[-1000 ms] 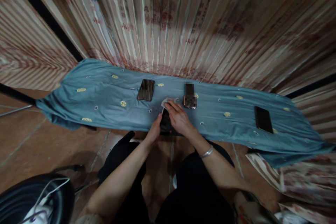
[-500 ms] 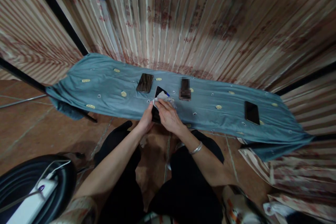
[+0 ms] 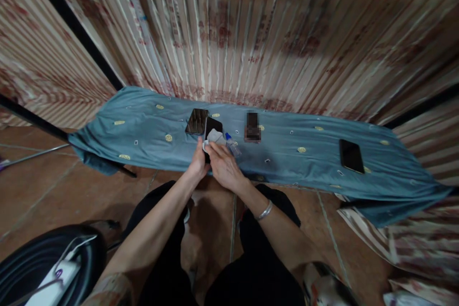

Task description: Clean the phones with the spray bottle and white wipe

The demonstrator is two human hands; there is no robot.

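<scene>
Near the middle of the frame, the left hand [image 3: 199,163] is closed around the lower end of a dark phone [image 3: 212,127] and holds it at the near edge of the desk [image 3: 143,124], which is covered with a blue-grey cloth. The right hand [image 3: 223,166] has its fingers pressed together on a pale wiping cloth [image 3: 214,136] that lies against the phone's face.

Just to the right of the hands lies a small clear bottle [image 3: 232,145] with a blue cap. A second phone [image 3: 196,121] lies very close, at the upper left of the held one; another device [image 3: 253,126] is further right, and one more phone [image 3: 351,156] is well apart, at the right.

The risk, I think, is that the held phone hangs partly over the desk edge. If the left grip loosens during wiping, it could fall to the tiled floor [image 3: 43,191]. A wide stroke might also knock the bottle.
</scene>
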